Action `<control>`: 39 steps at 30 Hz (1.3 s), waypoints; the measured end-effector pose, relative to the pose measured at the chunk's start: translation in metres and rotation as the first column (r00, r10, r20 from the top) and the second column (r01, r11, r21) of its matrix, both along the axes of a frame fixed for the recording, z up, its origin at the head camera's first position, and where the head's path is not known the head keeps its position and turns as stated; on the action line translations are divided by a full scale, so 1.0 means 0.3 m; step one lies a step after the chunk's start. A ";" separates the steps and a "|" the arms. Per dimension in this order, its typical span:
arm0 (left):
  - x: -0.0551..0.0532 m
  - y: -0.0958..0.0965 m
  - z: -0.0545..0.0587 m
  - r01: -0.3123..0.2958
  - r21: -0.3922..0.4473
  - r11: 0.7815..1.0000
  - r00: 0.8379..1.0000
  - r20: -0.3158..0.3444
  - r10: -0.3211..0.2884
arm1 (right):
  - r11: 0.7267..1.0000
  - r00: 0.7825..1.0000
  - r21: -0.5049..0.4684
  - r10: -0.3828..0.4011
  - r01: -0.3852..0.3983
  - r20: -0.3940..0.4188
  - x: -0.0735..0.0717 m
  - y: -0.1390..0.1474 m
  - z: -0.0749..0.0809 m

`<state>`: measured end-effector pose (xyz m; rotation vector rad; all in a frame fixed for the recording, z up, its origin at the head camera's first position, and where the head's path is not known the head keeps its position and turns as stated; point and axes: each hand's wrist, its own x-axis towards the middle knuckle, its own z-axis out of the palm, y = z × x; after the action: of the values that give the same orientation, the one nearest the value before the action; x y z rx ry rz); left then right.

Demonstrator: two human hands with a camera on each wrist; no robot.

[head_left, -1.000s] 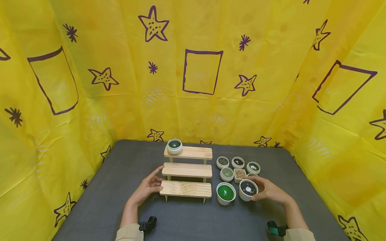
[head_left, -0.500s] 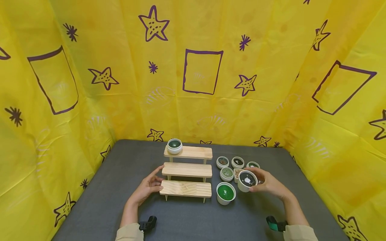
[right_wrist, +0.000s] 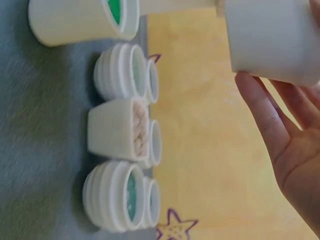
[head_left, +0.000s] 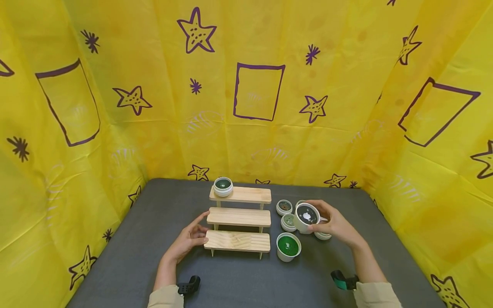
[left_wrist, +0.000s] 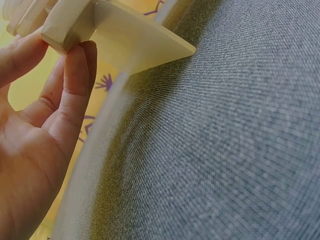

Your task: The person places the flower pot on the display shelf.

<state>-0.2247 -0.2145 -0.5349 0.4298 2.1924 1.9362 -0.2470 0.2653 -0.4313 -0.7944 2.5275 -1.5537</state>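
Observation:
My right hand (head_left: pixel 340 224) grips a white cup (head_left: pixel 307 214) with a dark filling and a white blotch on top. It holds the cup raised over the small pots; in the right wrist view the cup's plain side (right_wrist: pixel 272 42) shows well above them. At the left end of a three-tier wooden display stand (head_left: pixel 237 241), my left hand (head_left: pixel 187 239) pinches the lowest board between thumb and fingers, which the left wrist view shows close up at the board end (left_wrist: pixel 67 32). A white pot with dark green filling (head_left: pixel 223 188) stands on the top tier's left end.
Right of the stand, a white cup with bright green filling (head_left: pixel 288 248) stands on the grey table (head_left: pixel 239 282). Behind it are several small ribbed pots (head_left: pixel 284 208) and a square pot of pale pebbles (right_wrist: pixel 112 129). Yellow patterned cloth (head_left: pixel 254 149) surrounds the table.
My right hand has lifted the dark-filled cup from beside the green one and carried it up, back and slightly left over the small pots. My left hand has stayed at the stand.

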 end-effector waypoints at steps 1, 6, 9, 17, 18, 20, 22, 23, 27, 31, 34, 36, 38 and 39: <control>0.000 0.000 -0.001 0.001 0.000 1.000 1.000 -0.001 -0.001 | 1.000 1.000 -0.006 -0.007 0.007 -0.001 -0.002 -0.010 0.007; 0.000 -0.002 -0.001 -0.002 -0.009 1.000 1.000 0.001 0.002 | 0.998 0.998 -0.040 -0.058 0.058 0.000 -0.019 -0.068 0.032; -0.001 -0.003 0.000 -0.006 -0.019 1.000 1.000 0.000 0.006 | 0.993 0.995 -0.064 -0.097 0.096 -0.004 -0.032 -0.105 0.039; -0.005 -0.004 0.002 0.001 -0.010 1.000 1.000 -0.003 -0.001 | 0.972 0.980 -0.125 -0.197 0.198 0.021 -0.068 -0.205 0.041; -0.006 -0.004 0.001 0.001 -0.007 1.000 1.000 -0.004 -0.001 | 0.969 0.978 -0.133 -0.206 0.207 0.023 -0.071 -0.218 0.040; -0.007 -0.006 -0.002 0.002 0.003 1.000 1.000 -0.006 -0.002 | 0.962 0.972 -0.143 -0.232 0.233 0.027 -0.077 -0.245 0.037; -0.008 -0.007 -0.006 0.005 0.010 1.000 1.000 -0.010 -0.005 | 0.954 0.967 -0.160 -0.252 0.254 0.031 -0.084 -0.271 0.033; -0.009 -0.008 -0.007 0.007 0.016 1.000 1.000 -0.012 -0.006 | 0.951 0.965 -0.165 -0.259 0.261 0.034 -0.087 -0.284 0.031; -0.009 -0.012 -0.012 0.013 0.027 1.000 1.000 -0.021 -0.013 | 0.936 0.961 -0.216 -0.272 0.277 0.056 -0.101 -0.334 0.030; -0.008 -0.014 -0.011 0.015 0.029 0.999 1.000 -0.022 -0.014 | 0.928 0.960 -0.246 -0.269 0.279 0.072 -0.105 -0.382 0.049; -0.007 -0.013 -0.011 0.015 0.029 0.999 1.000 -0.019 -0.015 | 0.931 0.960 -0.234 -0.272 0.281 0.069 -0.117 -0.412 0.052; -0.007 -0.011 -0.012 0.016 0.029 0.999 1.000 -0.018 -0.016 | 0.934 0.960 -0.220 -0.270 0.281 0.078 -0.118 -0.433 0.060; -0.007 -0.009 -0.014 0.017 0.031 0.999 1.000 -0.018 -0.016 | 0.937 0.959 -0.204 -0.275 0.284 0.072 -0.130 -0.451 0.056; -0.007 -0.008 -0.014 0.017 0.032 0.999 1.000 -0.019 -0.016 | 0.939 0.960 -0.199 -0.270 0.280 0.076 -0.130 -0.461 0.060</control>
<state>-0.2268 -0.2169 -0.5392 0.4713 2.1646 1.9699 -0.2860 0.1271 -0.4132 -0.4240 2.5592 -1.9213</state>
